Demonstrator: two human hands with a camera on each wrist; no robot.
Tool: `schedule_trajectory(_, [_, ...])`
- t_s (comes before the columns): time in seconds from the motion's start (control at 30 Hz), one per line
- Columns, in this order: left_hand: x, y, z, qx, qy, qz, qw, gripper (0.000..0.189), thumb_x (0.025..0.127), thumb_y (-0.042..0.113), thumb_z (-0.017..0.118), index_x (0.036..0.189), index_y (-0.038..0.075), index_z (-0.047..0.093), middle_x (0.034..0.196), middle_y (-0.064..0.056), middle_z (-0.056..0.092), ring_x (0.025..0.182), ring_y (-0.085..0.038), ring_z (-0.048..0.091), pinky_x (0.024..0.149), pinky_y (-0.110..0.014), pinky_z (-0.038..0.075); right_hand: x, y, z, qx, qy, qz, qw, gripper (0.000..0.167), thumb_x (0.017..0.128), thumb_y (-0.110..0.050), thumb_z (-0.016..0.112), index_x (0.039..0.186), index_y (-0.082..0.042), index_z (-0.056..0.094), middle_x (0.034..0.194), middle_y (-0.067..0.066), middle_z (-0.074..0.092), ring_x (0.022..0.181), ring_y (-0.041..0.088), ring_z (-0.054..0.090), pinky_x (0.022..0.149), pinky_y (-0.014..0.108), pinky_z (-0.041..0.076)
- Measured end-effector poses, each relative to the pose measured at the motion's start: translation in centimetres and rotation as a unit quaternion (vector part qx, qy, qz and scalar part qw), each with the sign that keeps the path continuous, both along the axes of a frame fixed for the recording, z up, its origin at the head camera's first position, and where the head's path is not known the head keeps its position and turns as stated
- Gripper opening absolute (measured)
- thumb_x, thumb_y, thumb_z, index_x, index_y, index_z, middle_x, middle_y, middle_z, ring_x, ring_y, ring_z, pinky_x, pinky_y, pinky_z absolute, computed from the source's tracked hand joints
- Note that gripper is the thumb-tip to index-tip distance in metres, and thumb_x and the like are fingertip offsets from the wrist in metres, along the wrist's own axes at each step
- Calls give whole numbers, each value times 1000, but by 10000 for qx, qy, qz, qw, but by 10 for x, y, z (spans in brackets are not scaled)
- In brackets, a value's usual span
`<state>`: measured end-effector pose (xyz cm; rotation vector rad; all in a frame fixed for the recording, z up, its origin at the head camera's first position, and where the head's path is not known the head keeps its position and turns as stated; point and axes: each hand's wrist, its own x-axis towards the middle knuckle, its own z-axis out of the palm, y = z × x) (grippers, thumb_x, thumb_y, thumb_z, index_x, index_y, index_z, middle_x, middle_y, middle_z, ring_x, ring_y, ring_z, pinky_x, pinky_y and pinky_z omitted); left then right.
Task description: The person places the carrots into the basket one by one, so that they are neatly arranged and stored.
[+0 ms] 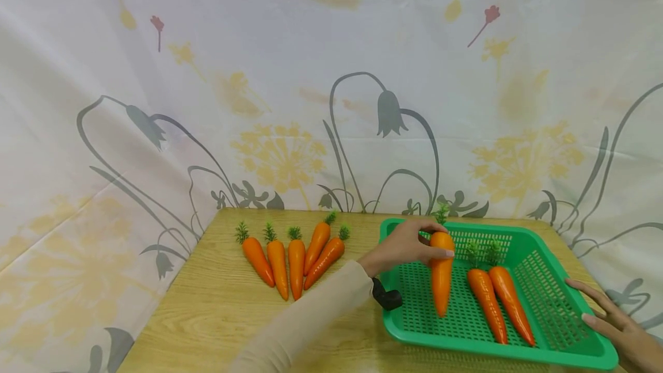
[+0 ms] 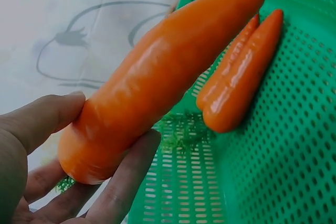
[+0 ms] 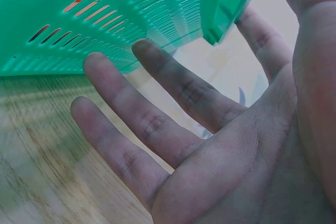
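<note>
My left hand (image 1: 409,243) holds an orange carrot (image 1: 441,278) near its thick top, with thumb and fingers about it. The carrot hangs tip down over the green basket (image 1: 396,327), its green leaves at the hand's side. In the left wrist view the same carrot (image 2: 163,77) points up to the right between thumb and fingers. Two more carrots (image 1: 487,304) lie side by side in the basket's right half. At the basket's right rim rests my right hand (image 1: 618,327). In the right wrist view its fingers (image 3: 152,124) are mostly straight against the basket's outer side.
On the left of the wooden table (image 1: 207,304) several carrots (image 1: 296,263) lie fanned out, leaves toward the back. A patterned cloth (image 1: 290,73) hangs behind the table. A black band piece (image 1: 387,295) sits at my left wrist beside the basket's left rim.
</note>
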<state>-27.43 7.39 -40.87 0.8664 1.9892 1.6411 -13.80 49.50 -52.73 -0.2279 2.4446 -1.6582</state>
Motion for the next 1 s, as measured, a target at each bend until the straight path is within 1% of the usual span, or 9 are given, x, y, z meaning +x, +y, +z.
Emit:
schedule_trajectory(0.1, [0,7,0,-52,-190,122,9997,39,91,14,82,128,10,68,111,10,63,82,-15,70,67,-35,63,0,1,0,-55,-58,3,10000,67,115,-11,23,163,-38,-16,148,-40,-6,123,78,-27,73,88,31])
schedule_trajectory(0.17, [0,12,0,-79,-273,161,9995,39,91,14,82,127,11,69,109,9,63,81,-15,70,66,-35,63,-1,2,-1,-28,15,25,10000,67,115,-10,23,163,-37,-15,148,-39,-6,123,78,-28,73,88,30])
schedule_trajectory(0.33, [-1,23,-1,-172,-327,169,9992,38,90,11,82,126,10,69,108,6,62,78,-15,69,64,-34,63,-1,3,-3,19,189,53,9998,67,115,-9,23,164,-35,-15,148,-39,-5,125,74,-32,72,89,27])
schedule_trajectory(0.6, [3,41,-3,-394,-637,306,9967,36,88,7,83,122,10,70,106,6,62,73,-18,69,62,-35,63,1,1,1,10,96,63,9999,67,115,-9,22,163,-38,-16,147,-41,-6,124,73,-34,71,89,25])
schedule_trajectory(0.73, [3,50,-4,-412,-798,481,9948,33,89,5,82,119,10,70,103,5,63,72,-18,69,59,-35,62,1,0,2,9,170,53,9998,67,115,-8,21,162,-38,-16,146,-43,-5,124,72,-35,71,89,26])
schedule_trajectory(0.87, [4,57,-9,-451,-942,698,9921,28,88,3,82,113,8,72,94,3,66,71,-17,68,58,-36,62,1,-1,1,103,29,-46,9999,67,115,-12,22,161,-42,-16,142,-46,-5,125,71,-36,73,89,26])
schedule_trajectory(1.0, [4,60,-15,-567,-1022,878,9893,26,86,0,83,109,5,72,89,0,67,70,-16,67,66,-45,64,1,-1,0,152,24,-60,9999,67,115,-13,24,162,-39,-16,142,-45,-5,126,69,-36,74,89,25])
